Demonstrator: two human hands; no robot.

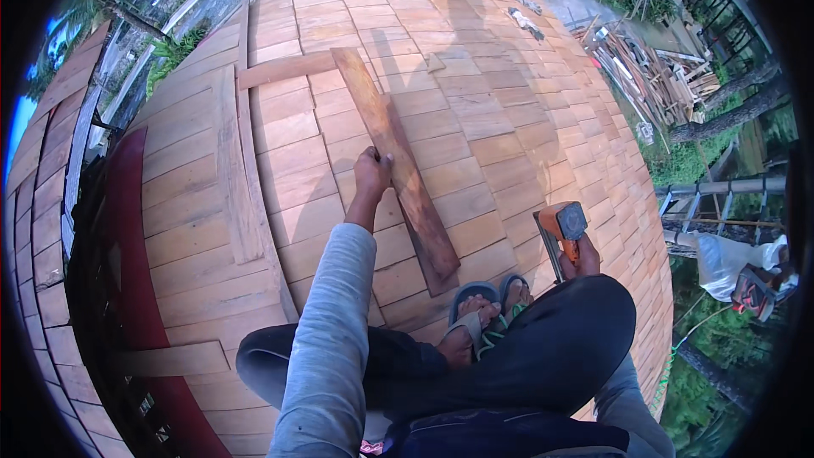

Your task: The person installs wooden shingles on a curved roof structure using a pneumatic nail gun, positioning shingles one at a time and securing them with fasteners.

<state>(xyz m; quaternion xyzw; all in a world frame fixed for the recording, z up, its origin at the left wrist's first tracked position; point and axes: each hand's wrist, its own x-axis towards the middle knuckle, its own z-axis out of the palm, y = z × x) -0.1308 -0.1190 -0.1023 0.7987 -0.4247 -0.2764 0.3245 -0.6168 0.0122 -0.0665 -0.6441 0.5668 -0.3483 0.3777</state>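
My left hand [371, 174] is closed at the left edge of a long brown wooden plank [397, 148], its thumb against the wood. The plank lies slantwise across the shingles in front of me, with a second board partly under its near end. My right hand [583, 259], beside my right knee, is wrapped round the handle of an orange and grey nail gun [563, 222]. The tool stands above the shingles, its long dark magazine on the left side. My right forearm is partly hidden by my leg.
I squat in sandals [475, 305] on a sloping roof of wooden shingles [509, 148]. Thin battens [240, 170] lie to the left, near a red-edged gap [127, 212]. Scrap wood [657, 76] is piled below at right. A plastic bag [725, 265] hangs by bamboo rails.
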